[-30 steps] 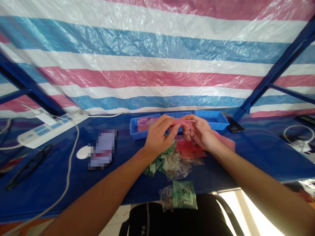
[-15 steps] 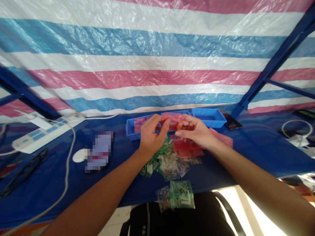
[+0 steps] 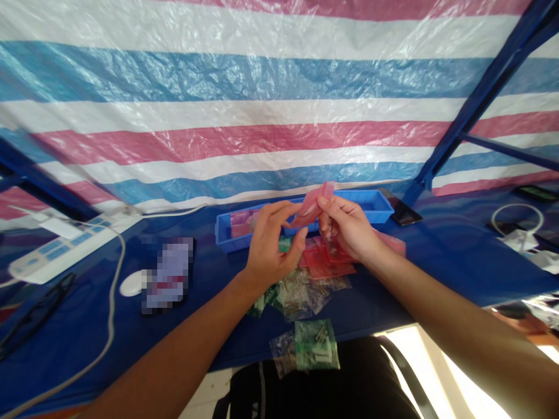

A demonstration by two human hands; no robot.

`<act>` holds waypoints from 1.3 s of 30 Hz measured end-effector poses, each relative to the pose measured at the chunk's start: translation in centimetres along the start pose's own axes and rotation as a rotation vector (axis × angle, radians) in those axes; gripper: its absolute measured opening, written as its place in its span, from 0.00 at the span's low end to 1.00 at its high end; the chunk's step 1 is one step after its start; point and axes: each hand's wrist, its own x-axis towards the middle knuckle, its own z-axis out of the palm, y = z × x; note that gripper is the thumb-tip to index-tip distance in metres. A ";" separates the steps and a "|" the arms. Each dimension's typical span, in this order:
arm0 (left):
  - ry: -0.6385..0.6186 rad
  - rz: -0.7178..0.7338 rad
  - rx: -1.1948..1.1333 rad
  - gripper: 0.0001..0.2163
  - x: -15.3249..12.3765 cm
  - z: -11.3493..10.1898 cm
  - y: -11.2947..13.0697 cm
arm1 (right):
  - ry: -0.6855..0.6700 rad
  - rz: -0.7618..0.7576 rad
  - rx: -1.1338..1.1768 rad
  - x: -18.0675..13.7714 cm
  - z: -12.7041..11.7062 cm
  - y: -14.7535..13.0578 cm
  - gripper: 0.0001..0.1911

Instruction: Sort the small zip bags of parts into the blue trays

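Note:
My right hand [image 3: 345,224] pinches a small pink plastic bag [image 3: 312,206] near its top edge, thumb on the near side. My left hand [image 3: 275,241] is beside the bag with thumb and fingers apart; its fingertips come close to the bag's left end. Beneath both hands lies a pile of clear bags [image 3: 299,297] with small metal parts, mixed with green bags [image 3: 259,304]. Red-pink bags [image 3: 321,265] rest on the pile's right side. Behind the hands stand blue trays [image 3: 225,235], the left one with pink bags [image 3: 242,224] inside.
A green bag [image 3: 317,346] and a clear bag [image 3: 283,352] lie at the table's front edge. On the left are a power strip [image 3: 56,250], a cable [image 3: 114,291], a blurred phone-like object [image 3: 170,276] and glasses [image 3: 35,314]. A dark phone [image 3: 404,212] lies right of the trays.
My left hand has let go of the pink bag and its fingers have spread. My right hand has kept the bag, now tilted upward. The view has shifted slightly.

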 end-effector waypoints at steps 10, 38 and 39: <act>-0.091 0.102 0.064 0.21 0.0 0.1 -0.3 | 0.025 0.041 0.005 -0.1 0.1 0.3 0.24; -0.312 0.111 0.037 0.18 0.5 -0.5 0.5 | -0.125 0.082 0.009 -1.4 0.9 0.2 0.20; -0.311 0.103 0.034 0.18 0.4 -0.4 0.5 | -0.129 0.078 0.006 -1.4 0.8 0.3 0.20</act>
